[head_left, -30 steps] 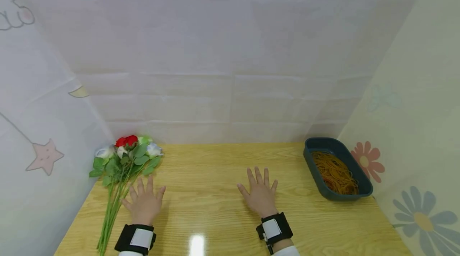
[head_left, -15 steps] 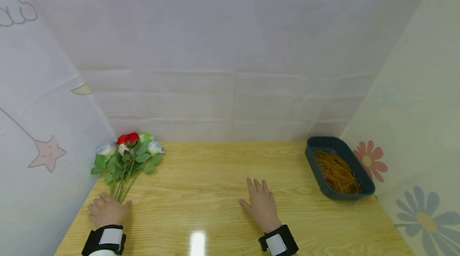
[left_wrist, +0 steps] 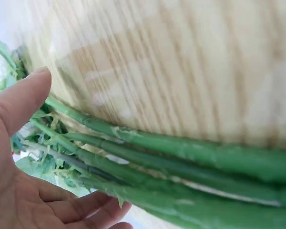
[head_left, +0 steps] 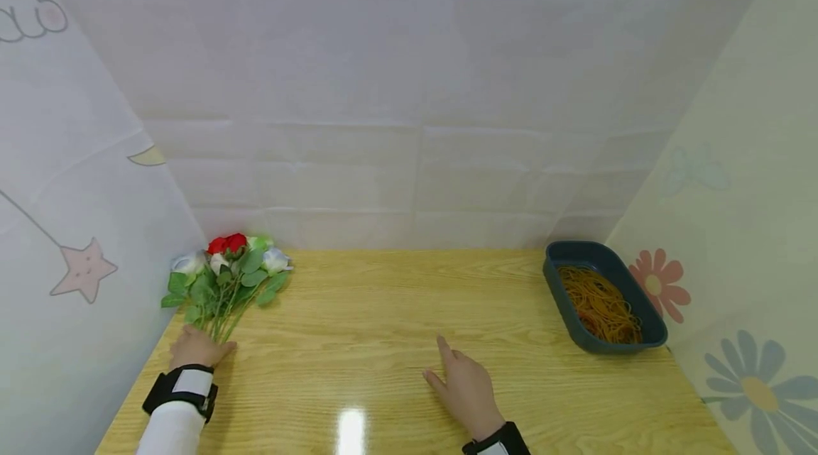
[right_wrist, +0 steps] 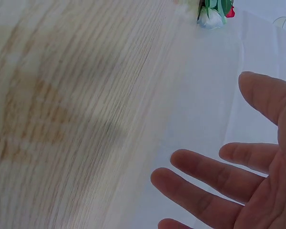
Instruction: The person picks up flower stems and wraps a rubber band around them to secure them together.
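A bunch of artificial flowers (head_left: pixel 252 277), with red, white and pale blue blooms, lies at the table's far left. My left hand (head_left: pixel 194 348) is over its green stems (left_wrist: pixel 171 164). Seen from the left wrist, the thumb (left_wrist: pixel 26 100) stands out on one side of the stems and the other fingers reach in on the other side, without closing round them. My right hand (head_left: pixel 469 391) is above the middle of the table, thumb and fingers apart, holding nothing. In the right wrist view its fingers (right_wrist: pixel 214 179) are loosely spread. Most of the stem length in the head view is hidden by the left hand and sleeve.
A dark blue-green plastic bin (head_left: pixel 565 313) holding a heap of yellow-orange rubber bands (head_left: pixel 601 302) stands at the table's right side. White cloth walls (head_left: pixel 409 157) with printed figures enclose the wooden table (head_left: pixel 358 341) at the back and both sides.
My left hand has moved left onto the flower stems, then a little forward, its spread fingers drawing in. The right hand has shifted slightly nearer me. Flowers and bin stay put.
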### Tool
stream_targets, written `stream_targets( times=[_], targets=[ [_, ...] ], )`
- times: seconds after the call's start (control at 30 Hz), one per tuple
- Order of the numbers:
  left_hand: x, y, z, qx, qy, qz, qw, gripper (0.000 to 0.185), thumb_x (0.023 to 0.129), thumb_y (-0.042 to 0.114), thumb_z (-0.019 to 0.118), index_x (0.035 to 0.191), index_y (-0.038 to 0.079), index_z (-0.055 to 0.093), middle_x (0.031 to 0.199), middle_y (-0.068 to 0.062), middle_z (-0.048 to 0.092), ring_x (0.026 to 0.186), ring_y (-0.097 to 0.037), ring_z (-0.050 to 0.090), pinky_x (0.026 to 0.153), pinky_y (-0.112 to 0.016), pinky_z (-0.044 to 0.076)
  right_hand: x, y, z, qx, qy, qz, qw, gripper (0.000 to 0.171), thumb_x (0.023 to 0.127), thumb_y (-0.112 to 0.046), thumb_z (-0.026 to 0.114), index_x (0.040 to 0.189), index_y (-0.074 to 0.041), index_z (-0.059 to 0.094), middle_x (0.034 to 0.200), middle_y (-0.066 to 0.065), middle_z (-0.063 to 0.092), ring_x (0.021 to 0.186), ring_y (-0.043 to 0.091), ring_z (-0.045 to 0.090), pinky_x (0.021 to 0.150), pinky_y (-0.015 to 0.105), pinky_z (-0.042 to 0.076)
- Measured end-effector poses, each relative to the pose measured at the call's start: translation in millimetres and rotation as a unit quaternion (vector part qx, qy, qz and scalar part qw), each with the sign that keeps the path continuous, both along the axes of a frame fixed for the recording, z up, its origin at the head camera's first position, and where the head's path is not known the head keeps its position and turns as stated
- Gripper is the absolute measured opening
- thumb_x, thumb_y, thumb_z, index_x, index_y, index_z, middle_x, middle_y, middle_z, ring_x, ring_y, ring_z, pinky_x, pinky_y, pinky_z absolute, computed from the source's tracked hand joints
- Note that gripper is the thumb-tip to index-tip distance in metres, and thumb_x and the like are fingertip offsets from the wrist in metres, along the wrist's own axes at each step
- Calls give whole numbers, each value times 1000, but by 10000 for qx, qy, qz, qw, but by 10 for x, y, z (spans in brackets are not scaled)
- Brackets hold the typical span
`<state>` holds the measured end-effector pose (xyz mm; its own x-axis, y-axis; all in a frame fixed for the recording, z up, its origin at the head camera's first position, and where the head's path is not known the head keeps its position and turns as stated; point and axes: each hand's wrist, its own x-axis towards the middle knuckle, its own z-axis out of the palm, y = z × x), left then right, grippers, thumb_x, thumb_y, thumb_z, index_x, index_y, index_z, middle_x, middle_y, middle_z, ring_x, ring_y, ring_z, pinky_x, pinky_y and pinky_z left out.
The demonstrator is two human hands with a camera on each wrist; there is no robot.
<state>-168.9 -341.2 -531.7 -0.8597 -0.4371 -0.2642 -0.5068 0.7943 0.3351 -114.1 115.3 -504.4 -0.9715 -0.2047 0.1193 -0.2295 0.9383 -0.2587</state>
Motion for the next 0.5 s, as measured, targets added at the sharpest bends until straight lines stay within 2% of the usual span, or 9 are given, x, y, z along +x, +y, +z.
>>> stream_targets(
  times=[0.17,0.23,0.33,0.43,0.5],
  targets=[
    [-108,-20,-16,-58,-163,-176,9997,93,82,32,62,130,-29,11,127,-51,24,117,-62,27,92,-63,36,23,8,-16,-27,74,56,10000,55,80,-40,69,119,-3,58,88,12,70,60,19,63,48,28,47],
    [-142,-36,-33,-199,-145,-314,9992,87,83,30,61,127,-30,16,123,-51,30,112,-61,35,88,-61,40,32,6,-14,-20,90,40,9999,53,80,-39,69,117,-3,59,87,11,70,60,19,63,48,28,46],
    [-176,-60,-44,-315,-65,-618,9976,68,83,22,59,119,-29,33,117,-48,39,101,-57,48,82,-57,46,42,-4,-6,-37,112,-15,9999,50,80,-38,70,115,-3,60,85,11,70,59,19,63,47,28,46],
    [-167,-55,-21,-381,-22,-947,9948,51,83,14,56,110,-27,44,112,-45,46,90,-52,56,74,-53,49,46,-9,1,-44,154,-38,9999,49,79,-37,71,114,-4,61,83,10,70,58,18,63,47,27,45],
    [-141,-25,4,-300,33,-929,9952,41,83,10,53,104,-25,48,108,-42,50,87,-49,58,72,-51,50,45,-7,-2,-39,138,-50,9999,48,79,-36,71,114,-4,61,83,10,70,59,18,63,47,27,45]
  ],
)
